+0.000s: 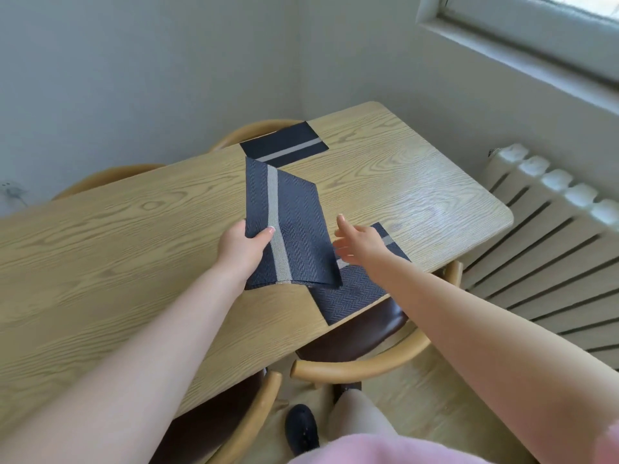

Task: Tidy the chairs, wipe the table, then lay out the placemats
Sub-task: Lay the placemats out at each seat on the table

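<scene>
My left hand (243,247) grips the near left edge of a dark blue placemat (294,226) with a pale stripe, held tilted above the wooden table (134,249). A second placemat (351,293) lies flat at the table's near right edge, partly under the held one. A third placemat (284,144) lies at the far edge. My right hand (360,239) hovers with straight fingers just right of the held mat, above the second one, holding nothing.
Two chairs (361,360) with dark seats and curved wooden backs stand at the near side, another (234,420) to the left. Two more chair backs (254,128) show behind the table. A white radiator (552,236) lines the right wall under a window.
</scene>
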